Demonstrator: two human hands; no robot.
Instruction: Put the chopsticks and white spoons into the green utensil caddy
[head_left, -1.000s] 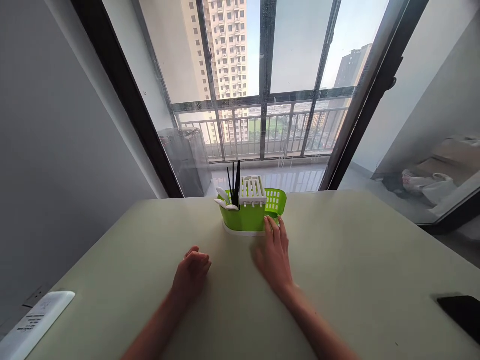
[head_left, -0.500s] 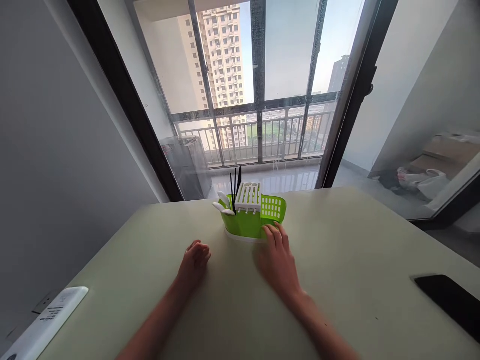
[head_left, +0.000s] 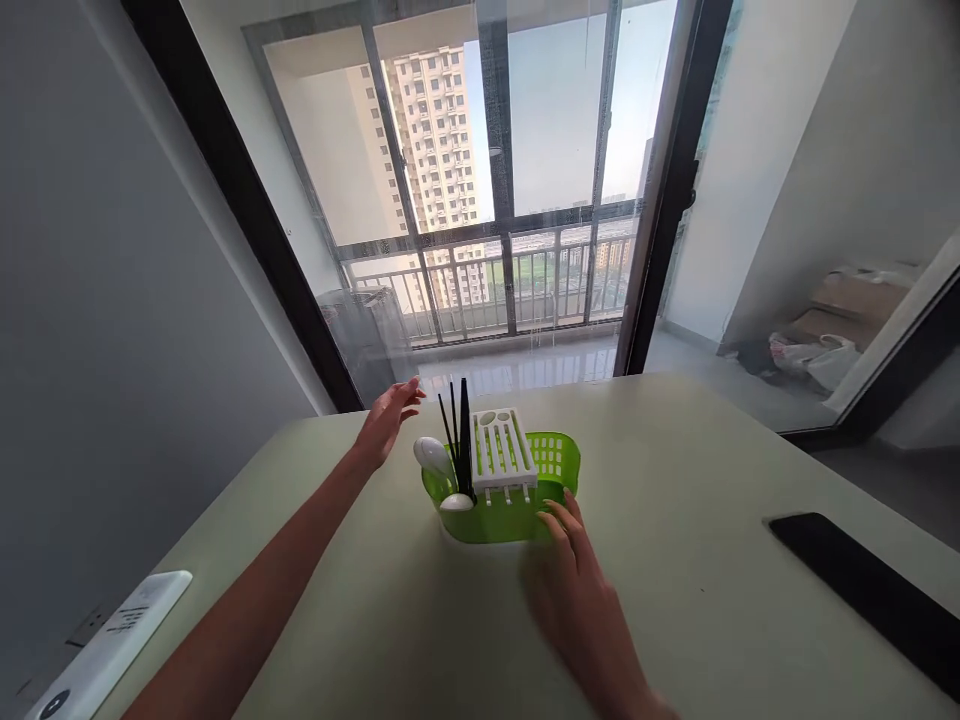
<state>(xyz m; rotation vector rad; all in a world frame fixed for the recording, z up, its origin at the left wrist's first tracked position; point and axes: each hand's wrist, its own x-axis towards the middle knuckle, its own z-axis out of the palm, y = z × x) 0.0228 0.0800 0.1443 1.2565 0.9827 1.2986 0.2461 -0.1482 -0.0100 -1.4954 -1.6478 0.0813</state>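
A green utensil holder [head_left: 499, 525] stands on the table, with a white slotted top piece [head_left: 504, 450] at its middle and a perforated basket section at its right end. In its left section are white spoons [head_left: 432, 455], thin black chopsticks [head_left: 452, 425] and a wider black, blade-like piece [head_left: 464, 435]. My right hand [head_left: 581, 575] hooks its fingers over the holder's front rim near the right end; its thumb is hidden. To the left of the spoons, my left hand [head_left: 388, 420] is in the air with fingers stretched out and apart, holding nothing.
The pale green table [head_left: 360, 610] ends in front of a glass door and window. A white power strip [head_left: 112, 640] lies at the left edge. At the right lies a long black flat object [head_left: 862, 580]. Bags [head_left: 814, 358] and boxes sit on the floor beyond.
The utensil holder has come nearer to me, with my right hand at its rim. My left hand has moved forward beside the spoons and its curled fingers have opened.
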